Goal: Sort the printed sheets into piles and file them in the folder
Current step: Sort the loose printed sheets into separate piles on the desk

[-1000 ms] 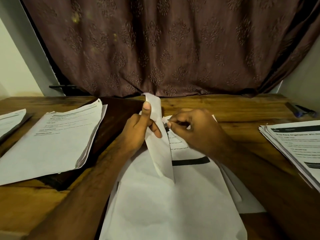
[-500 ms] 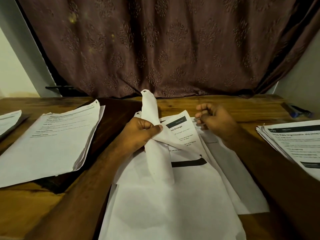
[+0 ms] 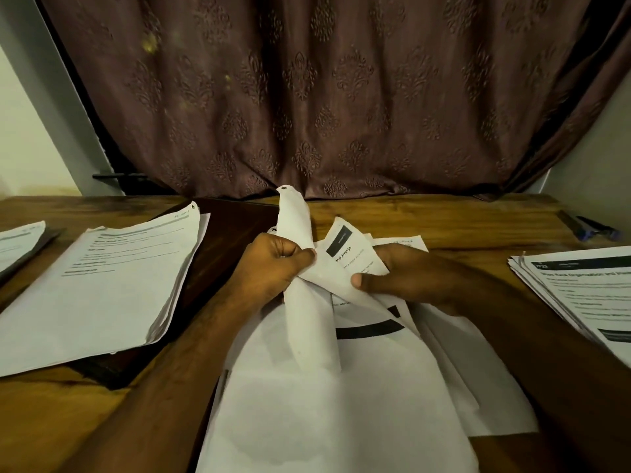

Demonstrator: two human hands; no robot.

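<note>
A loose bundle of printed sheets [image 3: 327, 411] lies in front of me on the wooden table [image 3: 454, 223]. My left hand [image 3: 273, 268] grips a folded-back white sheet [image 3: 297, 216] that stands up from the bundle, a punched hole at its top corner. My right hand [image 3: 392, 274] pinches the sheet under it [image 3: 348, 250], printed with a dark header box, thumb on its face. A sorted pile [image 3: 102, 285] rests on a dark brown folder [image 3: 232, 240] to the left. Another pile [image 3: 587, 295] lies at the right.
A further sheaf [image 3: 20, 240] sits at the far left edge. A blue pen [image 3: 596, 230] lies at the back right of the table. A patterned brown curtain [image 3: 324, 97] hangs behind the table.
My right hand has come back left from the open table and taken hold of the printed sheet with the dark header. My left hand keeps its grip on the raised sheet.
</note>
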